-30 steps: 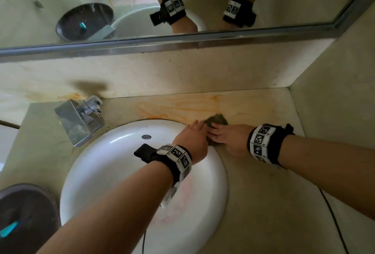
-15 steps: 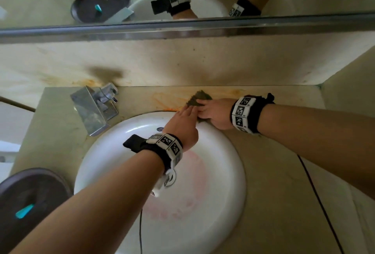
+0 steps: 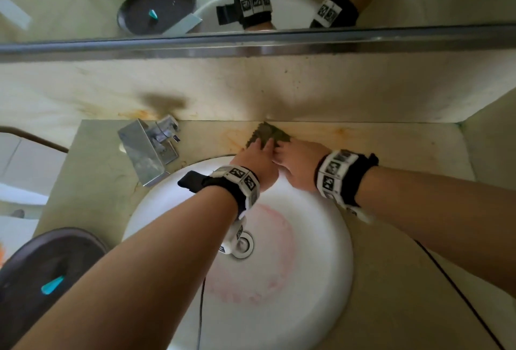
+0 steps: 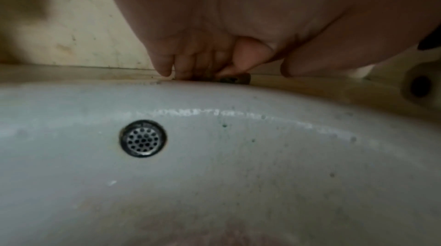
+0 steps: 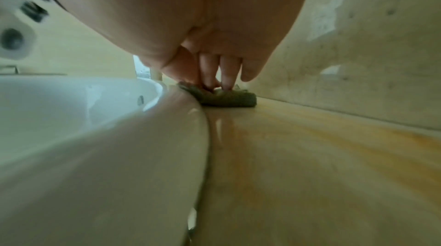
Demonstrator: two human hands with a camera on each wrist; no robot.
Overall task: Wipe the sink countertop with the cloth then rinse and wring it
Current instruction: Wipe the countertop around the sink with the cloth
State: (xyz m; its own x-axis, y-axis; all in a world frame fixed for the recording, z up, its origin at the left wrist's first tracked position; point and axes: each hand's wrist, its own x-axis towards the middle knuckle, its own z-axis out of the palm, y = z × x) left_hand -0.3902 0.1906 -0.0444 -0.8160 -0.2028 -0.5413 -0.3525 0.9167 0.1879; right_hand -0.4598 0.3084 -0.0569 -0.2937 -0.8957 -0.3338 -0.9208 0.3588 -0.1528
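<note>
Cloth (image 3: 267,135) is lying on the table (image 3: 391,148) behind the sink (image 3: 321,307), against the back wall, while the left hand (image 3: 258,161) and right hand (image 3: 297,165) are pressing it with straightish fingers. Wiping is underway, orange stains remaining; rinsing and wringing are waiting. Hands are hiding much of the cloth.

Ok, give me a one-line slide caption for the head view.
Both hands, left hand and right hand, press a green cloth onto the stained countertop behind the sink.
</note>
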